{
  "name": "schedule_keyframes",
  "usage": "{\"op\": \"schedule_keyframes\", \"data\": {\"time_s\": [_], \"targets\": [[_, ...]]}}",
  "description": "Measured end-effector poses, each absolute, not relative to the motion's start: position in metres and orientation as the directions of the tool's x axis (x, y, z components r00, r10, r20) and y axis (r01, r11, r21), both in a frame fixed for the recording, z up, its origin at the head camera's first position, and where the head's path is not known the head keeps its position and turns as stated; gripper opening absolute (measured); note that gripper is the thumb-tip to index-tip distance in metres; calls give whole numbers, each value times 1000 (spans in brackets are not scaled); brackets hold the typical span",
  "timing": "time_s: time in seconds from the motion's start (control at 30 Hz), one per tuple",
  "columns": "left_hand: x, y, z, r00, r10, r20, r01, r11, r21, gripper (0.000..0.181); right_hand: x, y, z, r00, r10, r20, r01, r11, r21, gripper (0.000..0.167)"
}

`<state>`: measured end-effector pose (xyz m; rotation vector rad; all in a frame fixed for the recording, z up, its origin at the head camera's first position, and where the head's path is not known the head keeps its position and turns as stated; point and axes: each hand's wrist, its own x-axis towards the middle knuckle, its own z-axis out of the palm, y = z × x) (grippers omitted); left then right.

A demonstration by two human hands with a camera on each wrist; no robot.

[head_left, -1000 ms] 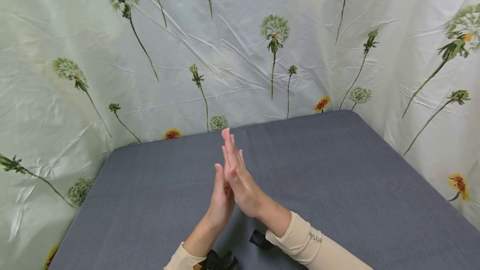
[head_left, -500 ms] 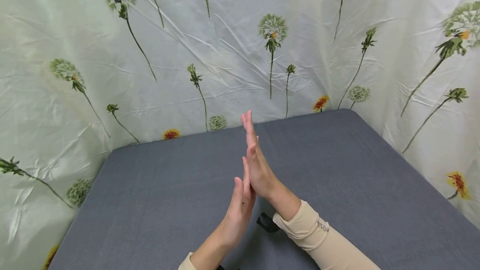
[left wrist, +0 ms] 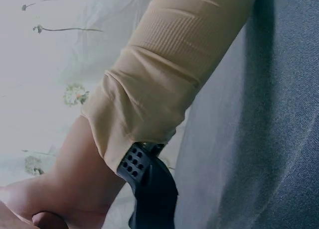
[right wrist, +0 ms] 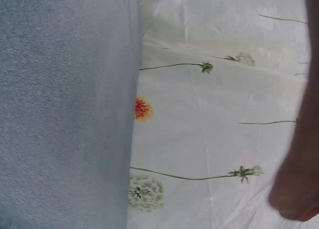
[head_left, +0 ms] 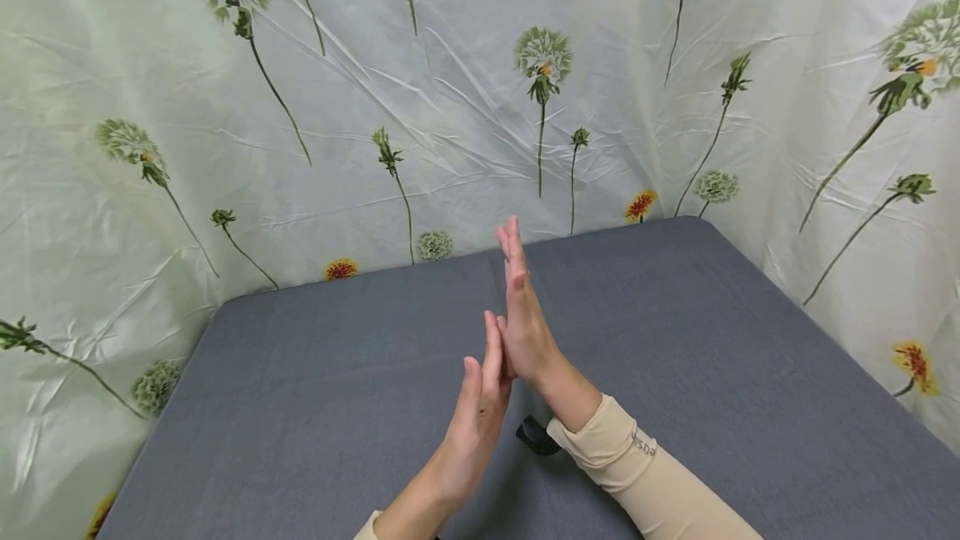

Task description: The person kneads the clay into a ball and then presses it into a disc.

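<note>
Palm to palm above the table, my two hands touch in the head view, with no object seen between them. My left hand is lower and nearer, its fingers pointing up against the lower palm of the right. Higher up, my right hand stretches its straight fingers well past the left fingertips. In the left wrist view a beige sleeve and part of a hand show. A blurred bare hand or wrist lies along the right edge of the right wrist view; whose side it is I cannot tell.
Beneath the hands is a table with a grey cloth top. Behind and beside it hangs a white curtain printed with dandelions. A black wrist mount sits at the right cuff.
Both hands have shifted right. My right hand has slid upward along the left, so the palms, level with each other before, are now offset.
</note>
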<state>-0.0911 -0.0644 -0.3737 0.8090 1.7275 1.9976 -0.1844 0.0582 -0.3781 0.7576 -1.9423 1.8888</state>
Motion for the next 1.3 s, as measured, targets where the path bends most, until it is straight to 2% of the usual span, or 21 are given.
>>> {"op": "schedule_keyframes", "data": {"time_s": [0.33, 0.5, 0.83, 1.3], "targets": [[-90, -65, -374, -793, 559, 242, 151, -205, 967, 69, -182, 48, -386, -840, -175, 513, -507, -80, -858, 100], [-92, -68, -376, -824, 500, 266, 191, -197, 962, 68, -177, 38, -390, -847, -231, 478, -467, -104, -878, 103], [-107, -82, -373, -867, 319, 382, 368, -104, 924, 69, -152, 17, -399, -808, -392, 439, -436, -103, -894, 90], [-120, -95, -375, -876, 256, 410, 405, -72, 911, 76, -136, 8, -391, -783, -452, 427, -406, -149, -902, 82]]}}
